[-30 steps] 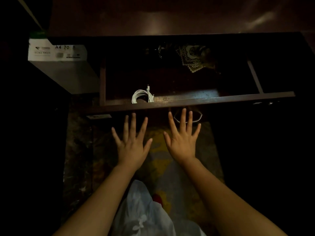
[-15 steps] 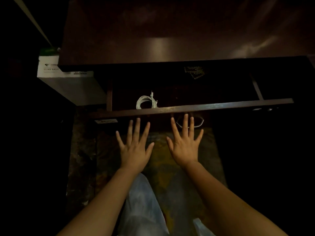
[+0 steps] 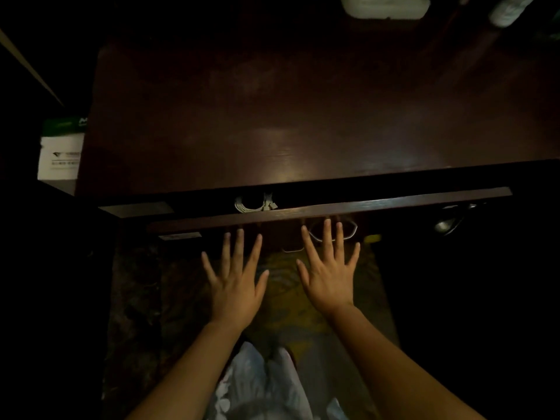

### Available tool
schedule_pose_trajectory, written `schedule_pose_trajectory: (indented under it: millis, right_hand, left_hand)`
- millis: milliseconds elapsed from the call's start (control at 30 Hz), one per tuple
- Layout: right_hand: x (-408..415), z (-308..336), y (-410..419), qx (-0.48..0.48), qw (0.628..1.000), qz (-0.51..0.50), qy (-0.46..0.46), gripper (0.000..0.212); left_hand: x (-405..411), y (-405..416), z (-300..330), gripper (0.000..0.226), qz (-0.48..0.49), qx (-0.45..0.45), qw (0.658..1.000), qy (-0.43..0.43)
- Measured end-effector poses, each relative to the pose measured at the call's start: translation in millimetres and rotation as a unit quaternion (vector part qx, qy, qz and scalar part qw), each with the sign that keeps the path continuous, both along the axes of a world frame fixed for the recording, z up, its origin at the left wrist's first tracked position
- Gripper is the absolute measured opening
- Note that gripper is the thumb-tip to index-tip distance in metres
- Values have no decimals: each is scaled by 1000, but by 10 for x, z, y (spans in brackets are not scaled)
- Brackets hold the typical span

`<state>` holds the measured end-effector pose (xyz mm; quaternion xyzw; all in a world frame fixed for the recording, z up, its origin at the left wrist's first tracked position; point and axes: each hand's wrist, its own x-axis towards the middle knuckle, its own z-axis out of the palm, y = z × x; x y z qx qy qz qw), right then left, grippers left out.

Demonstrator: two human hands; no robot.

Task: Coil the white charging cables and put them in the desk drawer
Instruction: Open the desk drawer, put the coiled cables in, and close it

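Observation:
A coiled white charging cable (image 3: 254, 204) lies inside the dark wooden desk drawer (image 3: 394, 200), visible only through a narrow gap below the desktop edge. My left hand (image 3: 235, 278) is flat with fingers spread, fingertips touching the drawer front left of centre. My right hand (image 3: 328, 272) is also flat and spread, its fingertips over the drawer's metal ring handle (image 3: 350, 230). Neither hand holds anything. Most of the drawer's inside is hidden under the desktop (image 3: 272, 116).
A white and green paper box (image 3: 60, 153) stands left of the desk. A pale container (image 3: 385, 6) and a bottle (image 3: 509, 9) sit at the desk's far edge. A patterned floor mat (image 3: 288, 298) and my light clothing lie below.
The drawer has slid inward under the desktop with both flat hands against its front. The open gap has shrunk to a narrow slit, and the cable coil is now partly hidden.

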<state>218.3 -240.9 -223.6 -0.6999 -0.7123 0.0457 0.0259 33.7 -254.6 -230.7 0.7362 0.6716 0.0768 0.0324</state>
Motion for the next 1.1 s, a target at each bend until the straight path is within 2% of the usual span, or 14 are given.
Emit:
schedule_pose_trajectory:
  millis: [233,400,700,967,1100]
  right_hand:
    - [-35,-81,427,17,999,19,47,65]
    - [-83,-125,623,14,999,15,49,66]
    - [-99,-190,700,15,999,8,44,69]
    - [-104,87,658,-50,998,24,37,65]
    - [-96,410,595,-94,994,47,33,67]
  left_hand:
    - [86,435,-45,70,35,11,999,1]
    - [117,633,-72,71,56,37,998,5]
    - [164,727,-65,70,65,15,998,14]
    - [159,663,160,69,67,-53,996,3]
    - [137,574,503,70,61,-86,994,15]
